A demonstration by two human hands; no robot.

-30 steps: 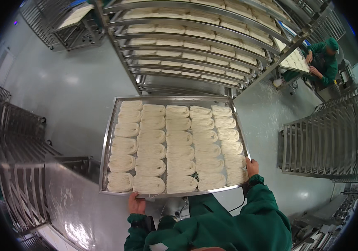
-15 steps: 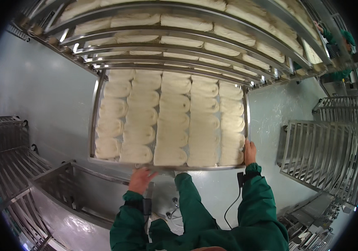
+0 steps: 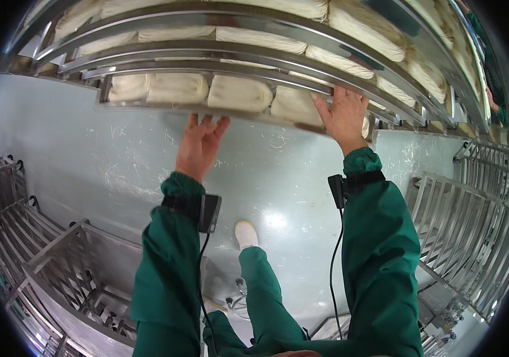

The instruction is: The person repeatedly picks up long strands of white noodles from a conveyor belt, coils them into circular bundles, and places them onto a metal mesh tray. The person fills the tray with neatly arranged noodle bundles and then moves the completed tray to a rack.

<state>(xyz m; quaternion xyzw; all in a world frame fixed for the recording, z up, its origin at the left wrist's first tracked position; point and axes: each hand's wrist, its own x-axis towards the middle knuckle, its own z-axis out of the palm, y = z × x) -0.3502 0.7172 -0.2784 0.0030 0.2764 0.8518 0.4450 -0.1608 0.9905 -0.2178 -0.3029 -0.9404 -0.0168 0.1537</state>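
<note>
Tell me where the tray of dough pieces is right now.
In the head view the tray of dough pieces sits at top centre, slid into the metal rack, with the left hand and right hand at its near edge.

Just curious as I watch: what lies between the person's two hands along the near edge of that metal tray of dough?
In the head view, between the left hand and right hand, only the metal tray's rim and pale dough pieces behind it.

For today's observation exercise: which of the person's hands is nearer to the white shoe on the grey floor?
Left. The left hand is almost straight above the white shoe; the right hand is higher, off to the shoe's right.
</note>
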